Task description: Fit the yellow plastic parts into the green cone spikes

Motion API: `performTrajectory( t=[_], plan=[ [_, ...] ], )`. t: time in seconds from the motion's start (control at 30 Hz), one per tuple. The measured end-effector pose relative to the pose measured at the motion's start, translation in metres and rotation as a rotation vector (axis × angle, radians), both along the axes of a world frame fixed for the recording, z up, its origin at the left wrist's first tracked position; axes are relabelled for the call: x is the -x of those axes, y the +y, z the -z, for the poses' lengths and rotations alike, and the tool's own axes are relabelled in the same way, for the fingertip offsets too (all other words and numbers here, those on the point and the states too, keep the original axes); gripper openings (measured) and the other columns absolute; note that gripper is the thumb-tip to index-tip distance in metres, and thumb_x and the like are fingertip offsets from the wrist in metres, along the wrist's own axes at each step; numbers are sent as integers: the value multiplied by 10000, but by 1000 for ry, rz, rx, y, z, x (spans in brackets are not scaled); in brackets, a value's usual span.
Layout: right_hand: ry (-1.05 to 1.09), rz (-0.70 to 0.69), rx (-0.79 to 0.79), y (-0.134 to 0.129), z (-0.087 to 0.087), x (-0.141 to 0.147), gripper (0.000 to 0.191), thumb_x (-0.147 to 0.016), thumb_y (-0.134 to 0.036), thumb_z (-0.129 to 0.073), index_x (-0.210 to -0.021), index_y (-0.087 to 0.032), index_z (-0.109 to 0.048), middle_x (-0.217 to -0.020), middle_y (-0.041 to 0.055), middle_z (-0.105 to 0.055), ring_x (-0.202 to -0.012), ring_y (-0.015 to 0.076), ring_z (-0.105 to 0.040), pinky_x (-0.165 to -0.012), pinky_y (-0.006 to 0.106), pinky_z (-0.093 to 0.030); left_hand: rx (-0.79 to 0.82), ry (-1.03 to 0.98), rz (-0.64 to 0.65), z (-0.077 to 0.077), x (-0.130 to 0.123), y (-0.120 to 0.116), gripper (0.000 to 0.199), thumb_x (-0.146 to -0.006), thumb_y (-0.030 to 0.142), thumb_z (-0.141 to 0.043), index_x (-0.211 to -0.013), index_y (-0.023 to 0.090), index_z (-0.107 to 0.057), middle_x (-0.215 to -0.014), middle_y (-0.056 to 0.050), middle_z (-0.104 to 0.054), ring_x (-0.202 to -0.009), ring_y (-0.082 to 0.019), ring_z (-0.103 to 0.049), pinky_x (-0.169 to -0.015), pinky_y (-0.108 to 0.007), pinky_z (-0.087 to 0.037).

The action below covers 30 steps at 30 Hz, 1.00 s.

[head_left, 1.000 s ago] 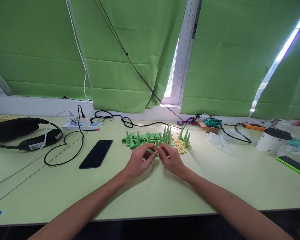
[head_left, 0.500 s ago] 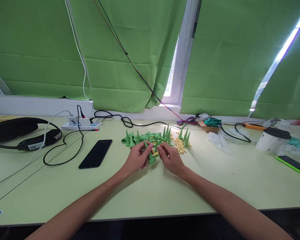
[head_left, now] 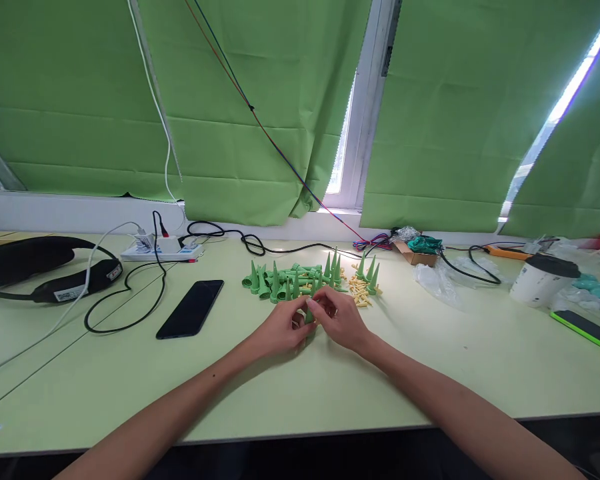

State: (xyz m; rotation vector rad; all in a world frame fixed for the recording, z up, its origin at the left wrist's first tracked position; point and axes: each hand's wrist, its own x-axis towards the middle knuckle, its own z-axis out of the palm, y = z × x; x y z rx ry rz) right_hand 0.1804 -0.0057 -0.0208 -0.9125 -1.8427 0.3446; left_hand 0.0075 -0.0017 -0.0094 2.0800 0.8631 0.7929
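My left hand (head_left: 286,325) pinches a green plastic cone-shaped spike (head_left: 309,315), which is mostly covered by fingers. Closed fingers of my right hand (head_left: 341,320) meet the spike from the other side; whatever small piece they grip is hidden. Just beyond both hands lies a group of green spikes (head_left: 275,281), some standing upright and some on their sides. Small yellow pegs (head_left: 361,292) are heaped to the right of them, with a few green spikes (head_left: 373,279) among the pegs.
A black phone (head_left: 191,309) lies to the left, near a headset (head_left: 75,283) and a power strip (head_left: 185,253) with cables. Toward the right are a small cardboard box (head_left: 416,255), clear plastic bags (head_left: 437,283), a lidded cup (head_left: 544,283) and a green-edged dark device (head_left: 587,330).
My hands have come together, and the spike in my left hand has shifted right and turned more upright. My right fingers now touch it.
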Motion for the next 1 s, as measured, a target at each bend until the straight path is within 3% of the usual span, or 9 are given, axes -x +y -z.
performTrajectory(
  t=[0.33,0.6,1.0],
  plan=[
    [-67,-17,-33,3,6,1,149,-901,-272,-555,-773,-203,-525,-616,-33,-530,-541,109,-451,-535,232,-341,35,-11,47,0,1,1,183,-830,203,-543,-1007,181,-585,-577,40,-604,-437,-132,-596,-451,-226,-455],
    [-85,-3,-40,2,8,2,194,-901,-255,-533,-726,-211,-460,-600,-39,-480,-531,111,-407,-527,241,-313,-123,72,3,2,0,3,167,-803,196,-553,-960,173,-601,-761,11,-619,-552,-94,-512,-489,-210,-375],
    [-49,23,-92,-1,6,4,236,-827,-194,-526,-658,-216,-362,-556,-59,-419,-495,93,-353,-501,224,-288,-252,204,-10,-1,3,2,74,-845,220,-533,-880,170,-575,-751,17,-592,-595,-102,-486,-550,-227,-379]
  ],
)
